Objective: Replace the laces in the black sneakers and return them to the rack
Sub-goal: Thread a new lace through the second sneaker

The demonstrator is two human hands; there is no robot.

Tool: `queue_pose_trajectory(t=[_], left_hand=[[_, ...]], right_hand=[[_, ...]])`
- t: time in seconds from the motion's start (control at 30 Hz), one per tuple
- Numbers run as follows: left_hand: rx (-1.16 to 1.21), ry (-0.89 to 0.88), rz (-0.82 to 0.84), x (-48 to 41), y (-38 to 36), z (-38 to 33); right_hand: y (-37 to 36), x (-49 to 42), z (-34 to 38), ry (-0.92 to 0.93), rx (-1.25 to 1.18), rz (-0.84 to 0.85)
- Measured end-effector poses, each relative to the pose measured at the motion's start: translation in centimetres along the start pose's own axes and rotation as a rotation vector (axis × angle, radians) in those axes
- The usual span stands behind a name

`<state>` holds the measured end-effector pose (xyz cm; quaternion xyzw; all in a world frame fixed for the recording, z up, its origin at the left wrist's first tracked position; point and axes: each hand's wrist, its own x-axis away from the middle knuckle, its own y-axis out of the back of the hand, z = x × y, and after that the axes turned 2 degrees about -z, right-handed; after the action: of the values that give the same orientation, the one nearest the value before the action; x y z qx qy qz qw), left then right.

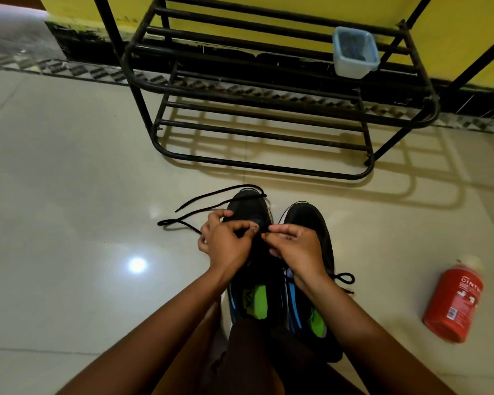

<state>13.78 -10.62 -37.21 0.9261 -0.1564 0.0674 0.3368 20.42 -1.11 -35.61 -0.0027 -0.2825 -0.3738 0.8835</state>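
Two black sneakers stand side by side on the floor, toes pointing away from me. Over the eyelets of the left sneaker (250, 206), my left hand (228, 240) pinches a black lace (200, 202) whose loose ends trail out to the left across the tiles. My right hand (293, 246) pinches the same lace at the middle of that shoe, fingertips almost touching the left hand. The right sneaker (308, 216) has a tied black lace loop showing at its right side. Green insoles show in both shoes.
A black metal shoe rack (254, 89) stands ahead against the yellow wall, with a clear plastic container (354, 52) on its upper shelf. A red bottle (454, 303) lies on the tiles to the right. My knees fill the lower edge.
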Motion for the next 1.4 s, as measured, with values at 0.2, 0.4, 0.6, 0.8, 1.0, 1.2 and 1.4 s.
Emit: queue_pose_trajectory(t=[0.2,0.4,0.6,0.8,1.0,1.2,1.4], left_hand=[[-0.008,0.036,-0.01,0.3,-0.2,0.0],[-0.07,-0.021,0.016,0.1,-0.3,0.2],[0.042,0.066,0.09,-0.1,0.1,-0.1],[0.049,0.057,0.083,-0.2,0.1,-0.1],[-0.019,-0.049,-0.112,0.4,-0.9,0.6],[-0.091,-0.117,-0.163,0.1,-1.0,1.3],[-0.098,-0.121,-0.151,0.1,-1.1,1.4]], right_hand=[[0.1,-0.3,-0.2,-0.002,-0.007,0.009],[0.0,-0.4,-0.3,0.042,-0.018,0.03],[-0.2,-0.4,-0.3,0.176,0.106,-0.019],[-0.7,-0.5,-0.4,0.212,0.183,-0.095],[-1.6,-0.9,-0.2,0.094,0.142,-0.138],[4.0,-0.9,5.8,-0.048,-0.832,-0.304],[8.8,-1.7,7.0,0.402,-0.166,-0.901]])
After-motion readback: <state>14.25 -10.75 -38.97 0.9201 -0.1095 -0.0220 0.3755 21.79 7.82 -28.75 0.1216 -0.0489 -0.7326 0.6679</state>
